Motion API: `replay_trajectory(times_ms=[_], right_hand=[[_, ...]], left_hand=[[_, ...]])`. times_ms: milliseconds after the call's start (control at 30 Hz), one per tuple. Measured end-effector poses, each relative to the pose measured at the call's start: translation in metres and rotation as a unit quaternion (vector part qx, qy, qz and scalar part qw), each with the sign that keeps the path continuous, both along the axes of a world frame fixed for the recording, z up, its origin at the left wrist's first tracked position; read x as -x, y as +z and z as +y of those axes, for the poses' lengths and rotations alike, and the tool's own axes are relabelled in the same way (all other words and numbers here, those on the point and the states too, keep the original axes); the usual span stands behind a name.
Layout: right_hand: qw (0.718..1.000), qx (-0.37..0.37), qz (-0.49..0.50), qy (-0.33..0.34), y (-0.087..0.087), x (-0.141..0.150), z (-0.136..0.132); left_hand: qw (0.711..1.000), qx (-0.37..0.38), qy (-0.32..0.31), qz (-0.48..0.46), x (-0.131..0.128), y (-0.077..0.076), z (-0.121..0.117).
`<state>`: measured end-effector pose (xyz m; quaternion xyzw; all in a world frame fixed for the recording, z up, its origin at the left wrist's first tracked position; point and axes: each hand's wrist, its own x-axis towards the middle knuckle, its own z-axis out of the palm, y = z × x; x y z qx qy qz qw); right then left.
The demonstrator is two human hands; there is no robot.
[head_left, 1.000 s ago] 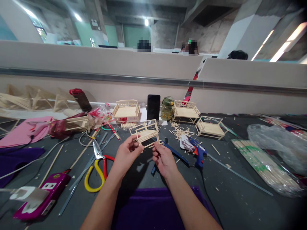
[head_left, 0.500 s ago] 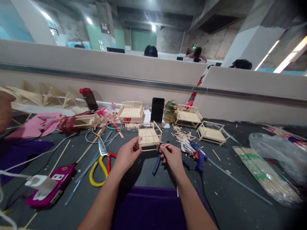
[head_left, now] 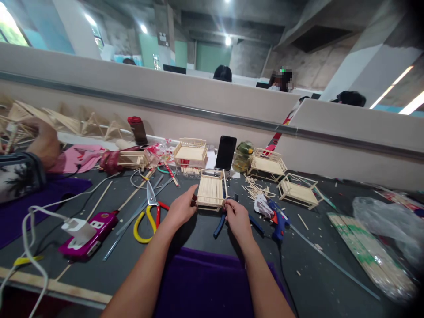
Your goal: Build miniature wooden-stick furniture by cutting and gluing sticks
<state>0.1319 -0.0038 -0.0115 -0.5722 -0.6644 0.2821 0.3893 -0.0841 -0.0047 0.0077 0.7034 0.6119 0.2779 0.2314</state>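
Got scissors (head_left: 152, 203) left of the phone (head_left: 226, 150), nearer in. Left hand (head_left: 180, 210) half-curled against the stick-built model (head_left: 211, 191), just in front of the phone. Can't tell if gripping. Right hand (head_left: 236, 215) narrowed at the model's near right corner, can't tell around what. Blue glue gun (head_left: 281, 223) right of the phone. Probably mid-fitting that corner tbh; calls for steady bracing next.

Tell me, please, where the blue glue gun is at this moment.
In the head view, the blue glue gun lies right of centre on the dark table, just right of the right hand and the blue-handled tool.
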Motion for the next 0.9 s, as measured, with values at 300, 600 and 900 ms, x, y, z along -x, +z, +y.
replay_trajectory(times_ms=[300,600,900], right_hand=[[0.995,-0.03,0.091,0.03,0.004,0.003,0.0],[0.945,0.056,0.322,0.0,0.014,0.013,-0.006],[0.911,0.074,0.405,0.008,0.012,0.011,-0.004]], left_hand=[[0.965,-0.04,0.024,-0.257,-0.001,-0.003,0.008],[0.901,-0.011,0.064,-0.429,-0.019,0.011,0.002],[0.864,0.035,0.049,-0.5,-0.021,0.012,0.0]])
